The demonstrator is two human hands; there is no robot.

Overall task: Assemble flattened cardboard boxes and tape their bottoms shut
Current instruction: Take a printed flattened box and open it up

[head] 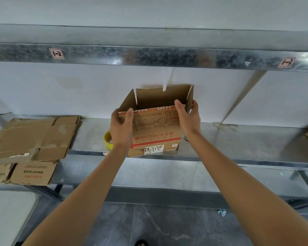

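Corrugated brown flattened boxes (32,139) lie stacked at the left of the steel shelf (89,135). A glossy yellow tape roll (108,140) sits just behind your left hand (122,125). Both your hands' fingers curl round the squared box's (156,132) upper corners, right hand (188,118) opposite. The box stands on the shelf, flaps up, bottom hidden. Next step, probably: invert and tape.

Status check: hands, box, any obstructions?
Left hand grips the box at its near-left top corner, right hand at the near-right. Box upright on shelf, top open. Yellow tape roll beside it, left; flat cardboard stack further left.
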